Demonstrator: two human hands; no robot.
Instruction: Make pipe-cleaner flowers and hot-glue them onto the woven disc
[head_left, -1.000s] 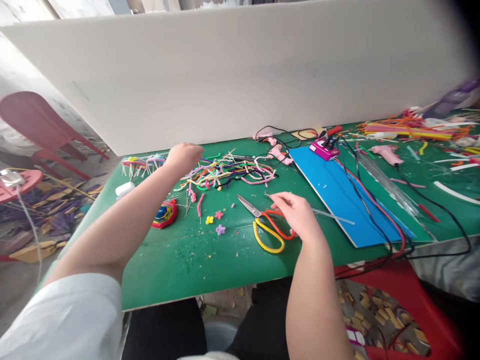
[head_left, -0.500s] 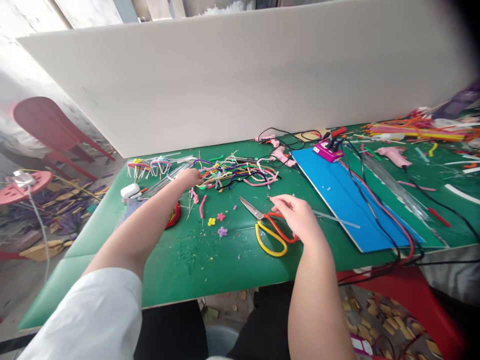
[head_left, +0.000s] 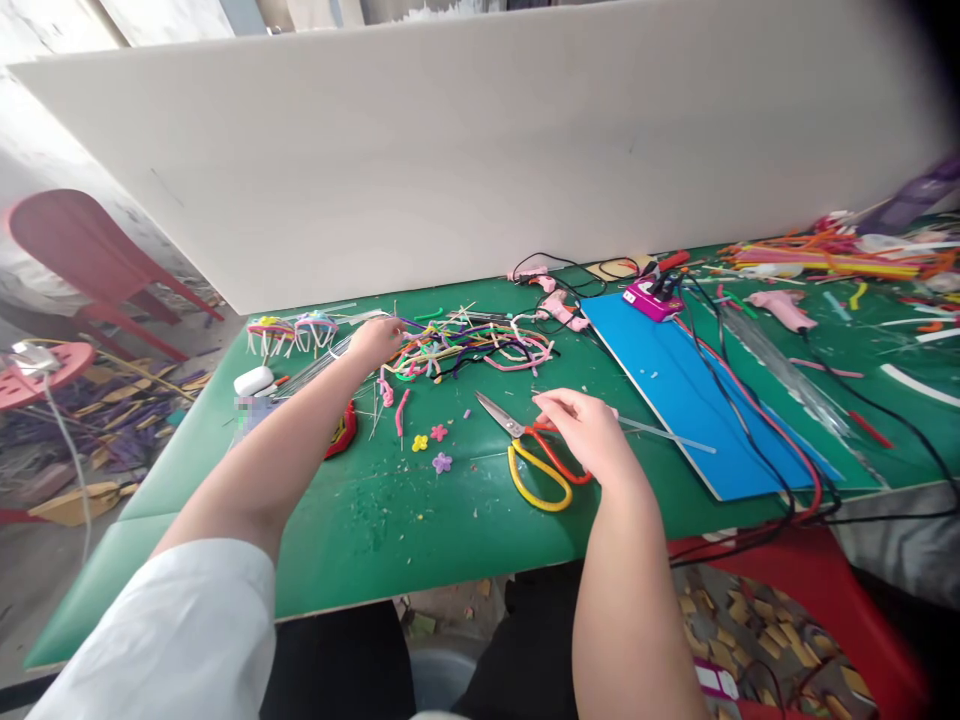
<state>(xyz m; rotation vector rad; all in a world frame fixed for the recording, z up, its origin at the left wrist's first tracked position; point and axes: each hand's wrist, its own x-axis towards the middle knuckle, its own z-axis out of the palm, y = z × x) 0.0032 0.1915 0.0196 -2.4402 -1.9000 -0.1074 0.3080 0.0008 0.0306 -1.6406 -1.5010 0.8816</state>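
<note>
My left hand (head_left: pixel 376 342) reaches to the left end of a tangled pile of colourful fuzzy pipe cleaners (head_left: pixel 491 345). Its fingers are curled together at the pile, and what they hold, if anything, is hidden. My right hand (head_left: pixel 583 425) hovers by the handles of the scissors (head_left: pixel 516 428), thumb and forefinger pinched together; anything between them is too small to make out. The scissors lie on the table with one yellow and one orange handle. Left of them are a yellow flower (head_left: pixel 420 443), a pink flower (head_left: pixel 439 432) and a purple flower (head_left: pixel 442 462).
A translucent stick (head_left: pixel 667 434) lies partly across a blue board (head_left: pixel 675 400). A magenta power strip (head_left: pixel 651 298) with cords sits on that board. Pink glue guns (head_left: pixel 784 308) rest farther back. A white case (head_left: pixel 253 380) and a red container (head_left: pixel 342 432) are near my left arm.
My left hand has risen slightly at the pile, its fingers shifting. My right hand keeps its pinch by the scissors. The whole view has moved a little.
</note>
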